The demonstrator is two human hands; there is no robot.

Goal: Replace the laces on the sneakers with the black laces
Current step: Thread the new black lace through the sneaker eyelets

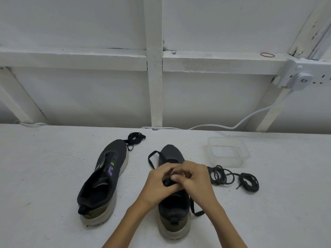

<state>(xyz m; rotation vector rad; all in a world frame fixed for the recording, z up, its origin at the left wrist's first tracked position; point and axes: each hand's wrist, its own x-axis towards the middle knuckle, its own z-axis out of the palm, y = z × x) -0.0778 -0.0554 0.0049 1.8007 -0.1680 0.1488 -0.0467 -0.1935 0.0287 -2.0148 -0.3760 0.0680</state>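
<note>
Two dark sneakers with pale soles stand on the white table, toes pointing away. The left sneaker (105, 178) has no lace and its tongue lies open. Both hands meet over the middle of the right sneaker (172, 208). My left hand (160, 185) and my right hand (194, 179) have their fingers curled, pinching a flat black lace (152, 159) that loops out to the shoe's left and trails off at its right. A bundled black lace (135, 137) lies beyond the left sneaker's toe. Round black cords (232, 177) lie coiled to the right.
A clear plastic container (227, 152) sits at the back right of the table (44, 176). A white cable (250, 117) runs along the table's far edge up to a wall fitting. White wall framing stands behind.
</note>
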